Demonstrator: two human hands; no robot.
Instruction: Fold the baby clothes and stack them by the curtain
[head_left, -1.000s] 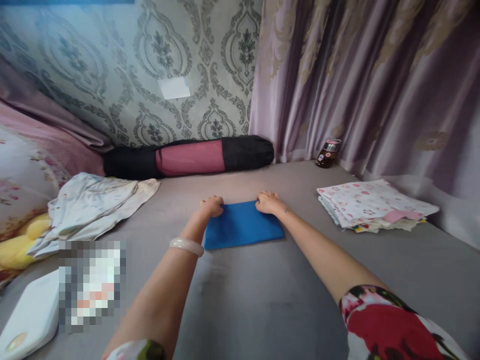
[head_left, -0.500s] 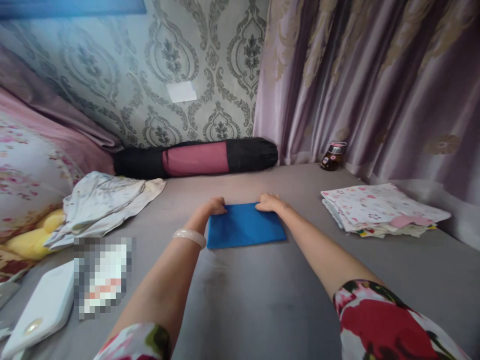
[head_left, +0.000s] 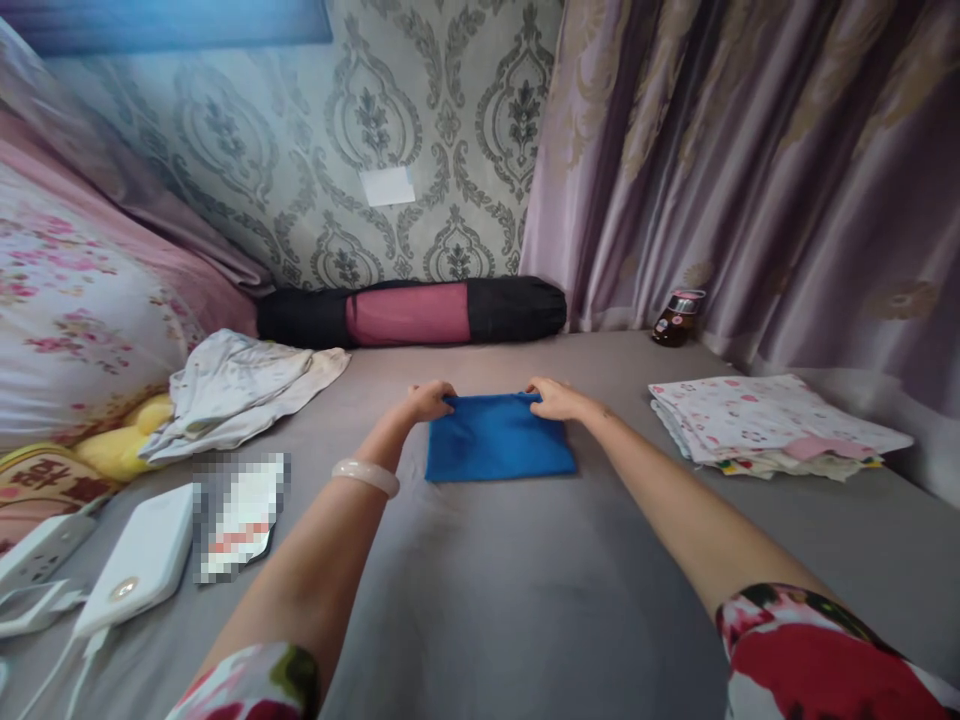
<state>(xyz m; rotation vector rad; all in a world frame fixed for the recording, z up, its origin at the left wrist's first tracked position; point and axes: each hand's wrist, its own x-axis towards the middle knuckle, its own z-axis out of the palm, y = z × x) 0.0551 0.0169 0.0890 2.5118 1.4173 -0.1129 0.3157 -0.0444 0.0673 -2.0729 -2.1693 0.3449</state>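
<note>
Slightly shifted since earlier, left hand (head_left: 432, 400) and right hand (head_left: 557, 399) keep their grip clamped on the blue cloth (head_left: 499, 442) at its far edge, a long bag (head_left: 409, 312) beyond it.

a home bedroom
floral bedding (head_left: 75, 310) at nine o'clock, patterned wallpaper (head_left: 450, 120) at twelve, purple curtain (head_left: 750, 190) at two

Floral red-and-white sleeves (head_left: 810, 655) are showing at four and seven o'clock; a pale bangle (head_left: 366, 476) is ringing the left forearm (head_left: 319, 580) at eight.
</note>
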